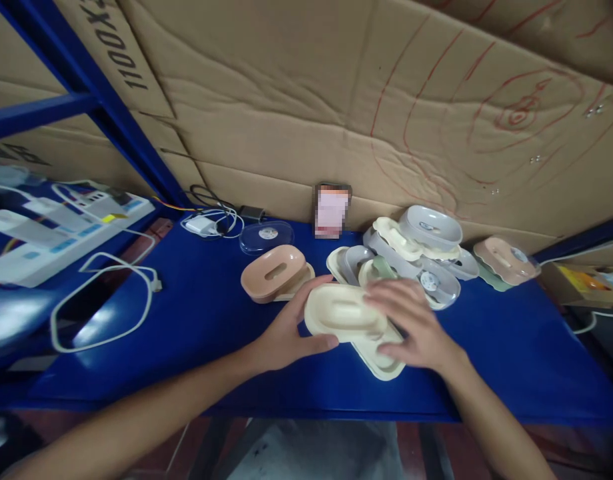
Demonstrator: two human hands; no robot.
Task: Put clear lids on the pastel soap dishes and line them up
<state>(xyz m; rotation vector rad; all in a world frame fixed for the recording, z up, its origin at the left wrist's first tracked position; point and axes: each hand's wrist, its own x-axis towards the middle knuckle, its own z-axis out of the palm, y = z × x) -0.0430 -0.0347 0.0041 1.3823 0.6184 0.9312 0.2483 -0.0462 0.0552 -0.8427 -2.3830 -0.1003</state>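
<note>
Cream dish (326, 323) between two hands, long side running roughly 9 to 3.
Left hand (286, 340) has the 9 o'clock end pinched, thumb on the near rim, so the dish sits around 2 from it; right hand (419, 323) curls over the 3 o'clock end, can't tell if it's really gripping. Cream tray (379, 360) shows at 5. Blue table (186, 347) below, peach dish (259, 277) at 10, cardboard (266, 107) behind.

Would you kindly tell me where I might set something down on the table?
The blue table is bare between the looped white cable and the peach dish, and right of the right hand, in front of the rightmost stack. It's crowded beyond that hand, where grey and cream dishes are piled.
</note>
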